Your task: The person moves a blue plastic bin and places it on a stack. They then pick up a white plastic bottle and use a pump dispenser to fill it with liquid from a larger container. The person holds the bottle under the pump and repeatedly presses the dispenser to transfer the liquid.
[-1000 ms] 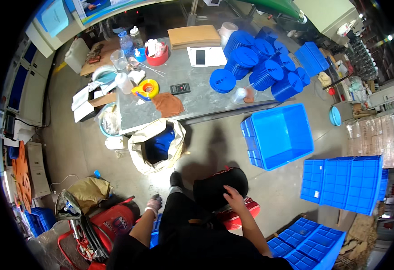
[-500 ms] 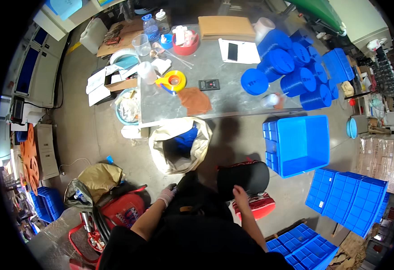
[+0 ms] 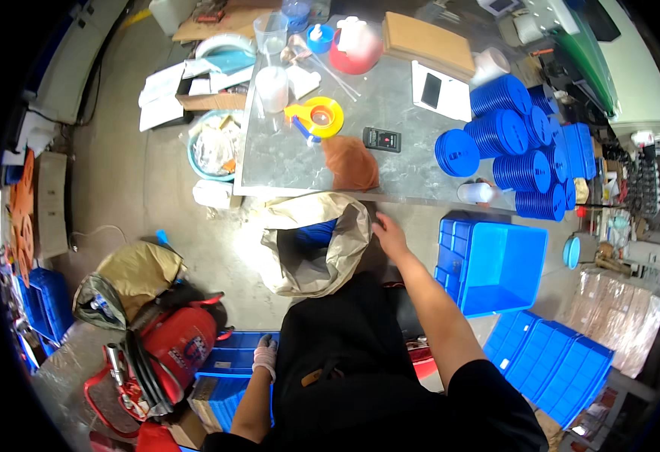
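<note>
A cream fabric sack stands upright with its mouth wide, just before the grey table's near edge; blue material lies inside it. My right hand is bare and reaches to the sack's right rim. Its fingers are stretched out and hold nothing; whether they touch the cloth I cannot tell. My left hand, in a pale glove with darker fingertips, hangs low beside my leg, next to a blue crate. The fingers there look loosely extended, with nothing visible in them.
On the grey table are a brown cloth, a yellow ring-shaped piece, a black handheld device and stacks of blue discs. An empty blue bin stands right of the sack; a red machine is at lower left.
My right hand has moved up and forward to the sack's right rim. My left hand has dropped lower and back. The view has shifted, bringing the blue crate by my left hand into sight.
</note>
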{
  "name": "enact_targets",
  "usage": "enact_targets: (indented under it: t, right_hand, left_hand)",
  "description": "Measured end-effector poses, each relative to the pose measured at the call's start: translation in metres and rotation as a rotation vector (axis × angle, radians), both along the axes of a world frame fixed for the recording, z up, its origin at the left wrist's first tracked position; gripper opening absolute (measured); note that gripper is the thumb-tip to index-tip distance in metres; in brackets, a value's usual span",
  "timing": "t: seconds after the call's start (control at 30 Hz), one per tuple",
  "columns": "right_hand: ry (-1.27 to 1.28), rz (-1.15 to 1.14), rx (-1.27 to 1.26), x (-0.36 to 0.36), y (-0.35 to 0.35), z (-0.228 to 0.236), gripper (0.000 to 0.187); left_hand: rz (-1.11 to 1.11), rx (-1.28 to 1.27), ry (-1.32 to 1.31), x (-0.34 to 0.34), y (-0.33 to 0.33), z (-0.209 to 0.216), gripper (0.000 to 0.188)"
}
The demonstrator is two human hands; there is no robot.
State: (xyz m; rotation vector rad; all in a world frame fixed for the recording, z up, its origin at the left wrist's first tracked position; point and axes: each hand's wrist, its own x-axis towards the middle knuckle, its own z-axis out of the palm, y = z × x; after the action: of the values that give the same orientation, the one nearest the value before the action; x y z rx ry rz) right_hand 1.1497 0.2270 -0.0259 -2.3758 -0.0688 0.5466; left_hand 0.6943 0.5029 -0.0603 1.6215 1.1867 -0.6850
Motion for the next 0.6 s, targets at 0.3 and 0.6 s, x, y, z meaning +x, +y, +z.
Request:
enact_targets:
  t: [0.3, 0.6]
  right_hand:
    - [-0.470, 0.496, -0.108, 0.147, 0.069, -0.071, 0.056]
    - [-0.877, 0.567, 0.042, 0.179, 0.127, -0.156, 0.029]
  left_hand:
    - [-0.088, 0.147, -0.095, 0.090, -0.087, -0.007, 0.040]
    - [-0.605, -0.021, 0.084, 0.149, -0.252, -0.144, 0.047]
